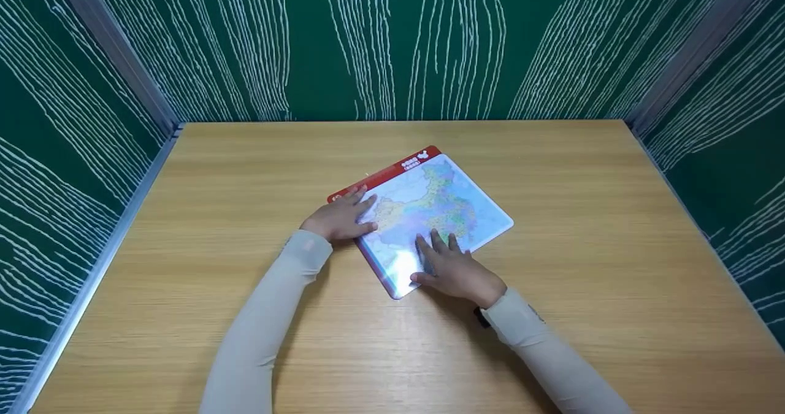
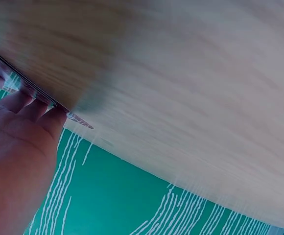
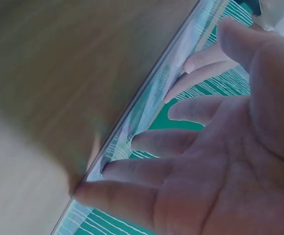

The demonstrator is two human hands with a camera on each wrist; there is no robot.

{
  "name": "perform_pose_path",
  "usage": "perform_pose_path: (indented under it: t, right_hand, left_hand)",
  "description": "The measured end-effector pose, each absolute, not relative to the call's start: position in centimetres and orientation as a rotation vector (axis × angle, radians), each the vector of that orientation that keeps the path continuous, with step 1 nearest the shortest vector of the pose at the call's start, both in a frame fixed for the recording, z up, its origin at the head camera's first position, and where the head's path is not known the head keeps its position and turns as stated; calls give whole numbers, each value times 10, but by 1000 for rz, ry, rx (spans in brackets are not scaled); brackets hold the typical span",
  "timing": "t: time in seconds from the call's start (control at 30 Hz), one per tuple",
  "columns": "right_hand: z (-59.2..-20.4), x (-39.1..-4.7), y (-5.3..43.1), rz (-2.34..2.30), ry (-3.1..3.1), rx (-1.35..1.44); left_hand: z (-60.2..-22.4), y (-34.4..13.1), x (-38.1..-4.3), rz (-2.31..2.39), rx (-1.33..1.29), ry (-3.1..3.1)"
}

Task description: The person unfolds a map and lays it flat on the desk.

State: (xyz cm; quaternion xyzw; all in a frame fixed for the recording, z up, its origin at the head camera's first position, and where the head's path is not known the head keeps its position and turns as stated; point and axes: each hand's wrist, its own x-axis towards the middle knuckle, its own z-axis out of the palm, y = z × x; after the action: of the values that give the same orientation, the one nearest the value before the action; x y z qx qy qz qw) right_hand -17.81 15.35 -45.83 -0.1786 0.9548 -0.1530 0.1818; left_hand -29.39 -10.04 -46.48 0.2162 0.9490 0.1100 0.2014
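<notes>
Pale sleeves point(image 1: 257, 340) are covering both arms at the near side of the scene, and a dark band point(image 1: 481, 317) is showing at the right wrist. Beyond them, a map board point(image 1: 435, 211) is lying at a slant around the middle of the wood-grained tabletop point(image 1: 613, 248), one corner pointing near and another far. Its red strip point(image 1: 386, 175) is running along the far left side. Both hands are lying released, with fingers spread: the left hand point(image 1: 340, 218) is resting over the board's left corner, touching the red strip, while the right hand point(image 1: 457, 273) is resting its fingers on the near right side. Green walls point(image 1: 313, 46) with wavy white lines are standing far, left and right.
</notes>
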Motion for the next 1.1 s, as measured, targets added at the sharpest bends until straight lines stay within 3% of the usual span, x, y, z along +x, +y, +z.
perform_pose_path:
  t: [1.1]
  right_hand:
    - [-452,-189,167,-260,2668,-670]
  left_hand:
    - [-462,-108,-283,363,552,2621]
